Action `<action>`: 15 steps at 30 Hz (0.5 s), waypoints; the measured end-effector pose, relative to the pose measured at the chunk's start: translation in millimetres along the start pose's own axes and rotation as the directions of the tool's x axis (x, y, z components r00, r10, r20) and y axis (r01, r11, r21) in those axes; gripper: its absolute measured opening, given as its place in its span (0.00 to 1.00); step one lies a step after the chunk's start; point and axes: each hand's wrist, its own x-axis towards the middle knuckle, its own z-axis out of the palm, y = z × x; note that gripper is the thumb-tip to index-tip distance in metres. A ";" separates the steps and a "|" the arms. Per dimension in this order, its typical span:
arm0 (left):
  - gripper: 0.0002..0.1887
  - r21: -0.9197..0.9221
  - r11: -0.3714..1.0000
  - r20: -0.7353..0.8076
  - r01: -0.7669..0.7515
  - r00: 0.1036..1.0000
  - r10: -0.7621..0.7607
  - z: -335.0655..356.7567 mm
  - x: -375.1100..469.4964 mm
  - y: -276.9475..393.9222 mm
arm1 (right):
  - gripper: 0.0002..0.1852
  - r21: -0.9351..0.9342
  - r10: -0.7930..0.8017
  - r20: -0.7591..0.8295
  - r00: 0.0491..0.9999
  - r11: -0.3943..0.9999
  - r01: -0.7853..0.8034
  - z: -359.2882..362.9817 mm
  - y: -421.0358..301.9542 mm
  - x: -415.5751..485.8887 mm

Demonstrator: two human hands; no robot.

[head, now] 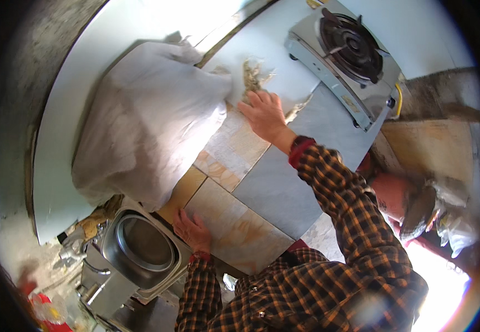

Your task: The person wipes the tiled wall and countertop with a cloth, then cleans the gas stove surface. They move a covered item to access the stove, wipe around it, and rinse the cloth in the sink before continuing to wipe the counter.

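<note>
My right hand (265, 116) is stretched forward over the tiled counter (264, 186), its fingers pressed on a crumpled, brownish cloth or similar limp material (251, 79); the exact kind is unclear. That material lies on the pale back part of the counter, between a cloth-covered object and the gas stove. My left hand (193, 232) rests with its fingers spread on the counter's edge, beside the sink, holding nothing.
A single-burner gas stove (327, 68) stands at the back right. A large greyish cloth (140, 116) covers something bulky at the left. Below it are a steel sink (115, 257) with a round metal basin (146, 242) inside and a faucet (98, 267).
</note>
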 end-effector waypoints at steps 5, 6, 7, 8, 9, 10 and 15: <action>0.23 0.005 0.999 -0.045 -0.046 0.998 0.046 0.1 0.2 1.1 | 0.13 -0.097 0.165 -0.094 0.982 0.980 -0.174 24.4 24.8 65.1; 0.23 0.004 1.000 -0.038 -0.031 0.999 0.031 0.2 -0.6 1.7 | 0.13 -0.068 0.170 -0.082 0.982 0.982 -0.176 25.8 30.1 66.4; 0.23 0.002 1.000 -0.027 -0.014 1.000 0.014 0.1 -2.0 2.3 | 0.13 -0.072 0.219 -0.062 0.974 0.972 -0.223 25.1 35.2 60.0; 0.23 0.012 1.000 -0.024 -0.006 1.000 0.006 0.5 -2.7 3.0 | 0.14 -0.066 0.258 0.000 0.966 0.964 -0.257 21.5 44.0 50.4; 0.23 0.022 1.000 -0.021 0.000 1.000 0.001 0.4 -3.6 3.3 | 0.14 -0.069 0.276 0.003 0.961 0.959 -0.275 15.9 55.5 38.1; 0.23 0.027 1.000 -0.019 0.011 1.000 -0.011 1.0 -4.0 3.8 | 0.15 -0.068 0.352 0.000 0.936 0.934 -0.351 8.4 69.0 20.4; 0.23 -0.008 1.000 -0.059 -0.024 0.998 0.024 5.0 -4.5 0.1 | 0.20 -0.094 0.609 -0.148 0.779 0.775 -0.625 -28.3 119.4 -103.4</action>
